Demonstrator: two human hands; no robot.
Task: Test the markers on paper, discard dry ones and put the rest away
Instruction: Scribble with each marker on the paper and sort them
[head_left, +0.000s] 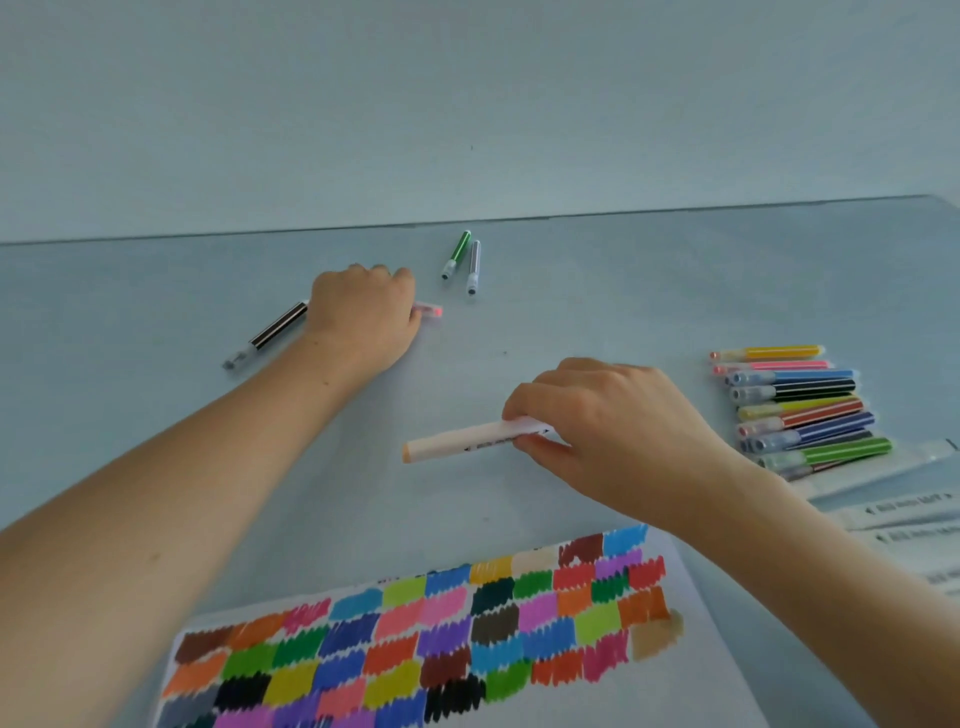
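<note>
pale blue worktop (623, 291) against plain pale wall (467, 104). no containers in view. paper (691, 675) at near edge, covered in coloured swatches, cut off by frame. left hand (363, 312) curled over marker with red tip (434, 312), most of it hidden; black marker (270, 332) beside wrist. right hand (597, 415) pinches peach marker (457, 441). green marker (457, 253) and grey marker (474, 267) near far edge. marker row (800, 405) at right; white markers (909, 499) blurred, partly cut off.

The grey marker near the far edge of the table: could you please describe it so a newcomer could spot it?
Look to the far edge of the table, beyond the left hand. Two short markers lie side by side there, apart from the others. The grey marker is the right one; its neighbour is the green marker.
</note>
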